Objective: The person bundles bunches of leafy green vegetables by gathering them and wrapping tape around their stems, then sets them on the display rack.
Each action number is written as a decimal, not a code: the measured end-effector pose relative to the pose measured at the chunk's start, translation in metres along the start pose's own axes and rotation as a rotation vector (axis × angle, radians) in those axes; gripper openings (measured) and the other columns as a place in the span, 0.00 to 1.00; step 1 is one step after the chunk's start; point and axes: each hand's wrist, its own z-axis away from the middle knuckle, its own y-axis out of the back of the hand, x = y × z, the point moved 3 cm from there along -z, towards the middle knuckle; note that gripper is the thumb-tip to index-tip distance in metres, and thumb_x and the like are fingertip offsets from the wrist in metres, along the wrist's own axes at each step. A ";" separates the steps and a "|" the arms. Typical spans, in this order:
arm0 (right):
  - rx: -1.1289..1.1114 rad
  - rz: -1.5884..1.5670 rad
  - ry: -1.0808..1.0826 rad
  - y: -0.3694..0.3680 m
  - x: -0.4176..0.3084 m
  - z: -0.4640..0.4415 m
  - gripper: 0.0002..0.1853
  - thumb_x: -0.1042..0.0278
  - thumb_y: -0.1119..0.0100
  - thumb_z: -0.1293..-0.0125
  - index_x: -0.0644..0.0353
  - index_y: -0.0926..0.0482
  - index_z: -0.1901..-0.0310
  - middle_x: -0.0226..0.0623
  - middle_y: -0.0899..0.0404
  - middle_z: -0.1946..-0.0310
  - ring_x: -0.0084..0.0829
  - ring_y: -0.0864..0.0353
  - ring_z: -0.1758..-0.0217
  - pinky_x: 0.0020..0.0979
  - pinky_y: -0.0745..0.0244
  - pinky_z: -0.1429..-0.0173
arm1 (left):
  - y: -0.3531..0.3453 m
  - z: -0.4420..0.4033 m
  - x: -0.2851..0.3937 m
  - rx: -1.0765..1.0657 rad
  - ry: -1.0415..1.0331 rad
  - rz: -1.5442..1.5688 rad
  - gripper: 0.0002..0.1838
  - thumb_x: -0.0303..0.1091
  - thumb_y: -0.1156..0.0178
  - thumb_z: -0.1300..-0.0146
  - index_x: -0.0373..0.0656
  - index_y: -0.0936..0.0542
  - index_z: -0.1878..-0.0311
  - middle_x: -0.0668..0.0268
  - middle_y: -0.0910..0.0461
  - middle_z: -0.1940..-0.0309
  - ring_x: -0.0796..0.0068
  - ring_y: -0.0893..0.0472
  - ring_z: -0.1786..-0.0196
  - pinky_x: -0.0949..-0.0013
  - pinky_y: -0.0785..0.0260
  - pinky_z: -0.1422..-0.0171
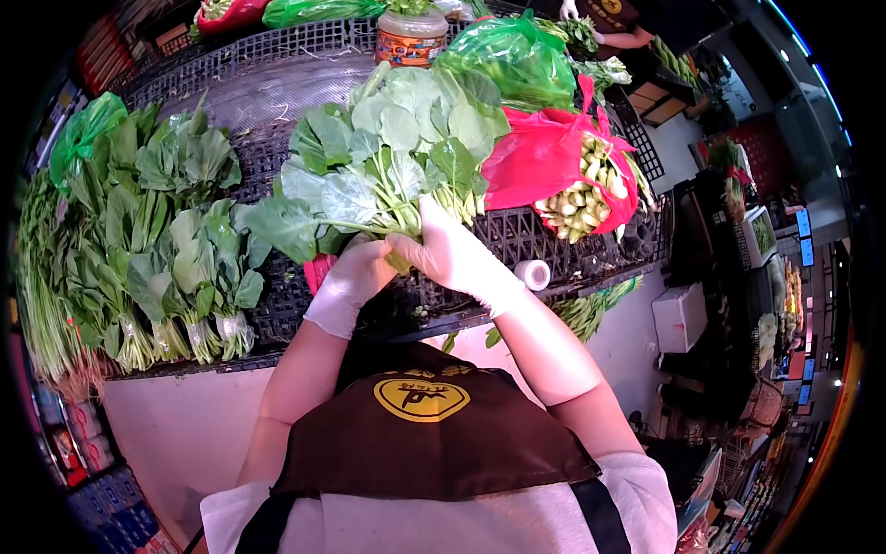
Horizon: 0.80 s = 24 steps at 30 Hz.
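Our left hand and right hand close together round the stems of the leafy bunch. Its long axis runs forward from our hands, leaves farthest.

A: What are you holding?
B: You have a bunch of leafy greens, its broad leaves pale to dark green, fanned away from you.
A: And the stems?
B: Pale green, gathered toward you; your grip partly hides them, so any tie is unclear.
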 end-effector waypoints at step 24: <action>0.284 -0.373 -0.059 0.047 0.010 -0.044 0.18 0.55 0.45 0.33 0.64 0.21 0.55 0.34 0.18 0.63 0.25 0.18 0.61 0.26 0.24 0.60 | -0.018 0.046 0.088 0.332 -0.353 0.565 0.26 0.49 0.39 0.40 0.33 0.27 0.51 0.54 0.23 0.59 0.62 0.22 0.58 0.56 0.25 0.51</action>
